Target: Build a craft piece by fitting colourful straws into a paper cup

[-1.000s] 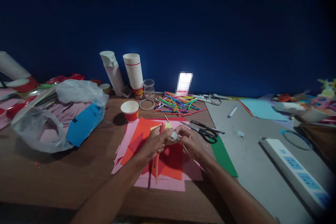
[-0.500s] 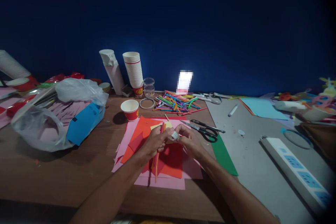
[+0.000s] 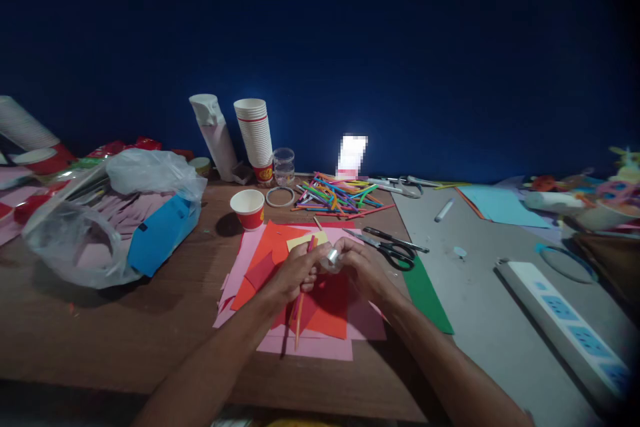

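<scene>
Going from left to right along the wooden table, a clear plastic bag was seen lying on its side, with pink paper strips and a blue paper piece showing at its mouth. Behind it, a white bottle was propped at a tilt, and a tall stack of paper cups stood upright just beside it. A red-and-white paper cup was set near the top edge of layered pink and orange craft paper.

Above that paper, both hands were held close together. The left hand was curled, with thin orange and pink sticks pinched in it, their lower ends pointing down toward the sheets. The right hand was also curled, and a small shiny roll was pinched at its fingertips, just beside the sticks. A heap of coloured sticks lay beyond the hands. Black-handled scissors rested to the right, near a green paper strip. On a grey mat further right, a glue stick, light blue paper and a white power strip were laid.
</scene>
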A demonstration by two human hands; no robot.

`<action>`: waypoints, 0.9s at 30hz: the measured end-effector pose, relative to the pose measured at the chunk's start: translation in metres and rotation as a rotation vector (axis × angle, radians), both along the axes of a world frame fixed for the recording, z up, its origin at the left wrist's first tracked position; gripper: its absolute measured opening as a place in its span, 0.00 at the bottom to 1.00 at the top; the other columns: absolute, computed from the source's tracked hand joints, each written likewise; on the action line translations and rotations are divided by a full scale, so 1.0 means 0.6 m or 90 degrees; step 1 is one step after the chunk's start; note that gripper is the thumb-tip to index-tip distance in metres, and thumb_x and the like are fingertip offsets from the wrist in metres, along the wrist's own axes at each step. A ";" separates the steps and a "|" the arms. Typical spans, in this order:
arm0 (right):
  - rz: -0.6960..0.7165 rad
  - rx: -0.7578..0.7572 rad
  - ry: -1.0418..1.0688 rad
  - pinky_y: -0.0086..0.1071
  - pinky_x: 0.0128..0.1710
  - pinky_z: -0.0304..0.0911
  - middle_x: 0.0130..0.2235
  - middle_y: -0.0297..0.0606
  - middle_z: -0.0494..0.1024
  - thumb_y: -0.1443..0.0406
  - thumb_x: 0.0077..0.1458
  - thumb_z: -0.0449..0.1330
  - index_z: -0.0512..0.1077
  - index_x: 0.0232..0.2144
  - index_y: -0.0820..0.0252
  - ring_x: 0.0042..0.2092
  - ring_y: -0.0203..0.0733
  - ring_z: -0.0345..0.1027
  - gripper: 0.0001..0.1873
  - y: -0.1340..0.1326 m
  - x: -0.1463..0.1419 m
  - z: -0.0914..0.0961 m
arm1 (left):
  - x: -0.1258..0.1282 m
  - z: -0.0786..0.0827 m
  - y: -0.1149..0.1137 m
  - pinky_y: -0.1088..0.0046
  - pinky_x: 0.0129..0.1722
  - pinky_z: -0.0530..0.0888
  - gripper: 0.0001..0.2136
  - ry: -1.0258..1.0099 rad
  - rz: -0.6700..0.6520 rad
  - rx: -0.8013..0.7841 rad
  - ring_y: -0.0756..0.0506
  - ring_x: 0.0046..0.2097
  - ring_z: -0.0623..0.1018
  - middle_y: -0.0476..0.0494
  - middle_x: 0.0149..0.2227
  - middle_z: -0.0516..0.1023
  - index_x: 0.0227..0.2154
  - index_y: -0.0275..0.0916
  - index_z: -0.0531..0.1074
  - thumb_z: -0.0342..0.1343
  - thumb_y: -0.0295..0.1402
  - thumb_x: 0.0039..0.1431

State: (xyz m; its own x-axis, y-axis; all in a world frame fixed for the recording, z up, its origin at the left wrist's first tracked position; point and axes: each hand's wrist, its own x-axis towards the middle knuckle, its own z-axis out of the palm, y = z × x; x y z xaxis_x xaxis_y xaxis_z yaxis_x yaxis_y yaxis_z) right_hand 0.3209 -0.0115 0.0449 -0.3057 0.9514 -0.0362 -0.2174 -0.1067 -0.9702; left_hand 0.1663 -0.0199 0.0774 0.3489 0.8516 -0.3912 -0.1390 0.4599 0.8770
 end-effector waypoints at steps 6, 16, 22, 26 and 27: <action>0.038 -0.013 0.045 0.27 0.31 0.57 0.26 0.31 0.70 0.73 0.38 0.52 0.67 0.26 0.60 0.28 0.35 0.61 0.09 -0.001 0.003 0.014 | -0.002 -0.002 0.005 0.84 0.12 0.48 0.17 -0.041 0.013 -0.043 0.59 0.13 0.51 0.61 0.15 0.54 0.26 0.40 0.57 0.54 0.48 0.47; 0.023 -0.020 0.063 0.27 0.28 0.56 0.23 0.31 0.69 0.73 0.38 0.51 0.67 0.24 0.61 0.26 0.34 0.61 0.08 -0.001 -0.001 0.018 | 0.002 0.000 0.004 0.85 0.11 0.48 0.17 -0.067 0.009 -0.080 0.59 0.13 0.50 0.61 0.14 0.54 0.24 0.39 0.56 0.55 0.46 0.47; 0.004 0.002 0.055 0.26 0.26 0.56 0.21 0.31 0.68 0.73 0.38 0.50 0.66 0.21 0.61 0.24 0.33 0.60 0.07 0.000 -0.002 0.016 | 0.007 0.002 -0.004 0.85 0.11 0.48 0.17 -0.061 0.013 -0.032 0.59 0.13 0.51 0.60 0.15 0.55 0.25 0.39 0.57 0.55 0.46 0.48; -0.002 0.011 0.053 0.26 0.25 0.56 0.21 0.30 0.67 0.73 0.41 0.51 0.66 0.21 0.60 0.24 0.33 0.59 0.06 0.000 0.000 0.010 | 0.009 -0.001 -0.005 0.85 0.11 0.48 0.16 -0.068 0.014 -0.038 0.59 0.13 0.51 0.60 0.15 0.55 0.25 0.39 0.57 0.56 0.45 0.48; -0.003 0.014 0.055 0.26 0.25 0.56 0.21 0.30 0.67 0.73 0.41 0.51 0.66 0.21 0.60 0.24 0.33 0.59 0.06 0.000 0.000 0.011 | 0.009 -0.002 -0.004 0.85 0.11 0.48 0.17 -0.076 0.016 -0.047 0.59 0.13 0.51 0.60 0.15 0.55 0.25 0.39 0.57 0.56 0.45 0.48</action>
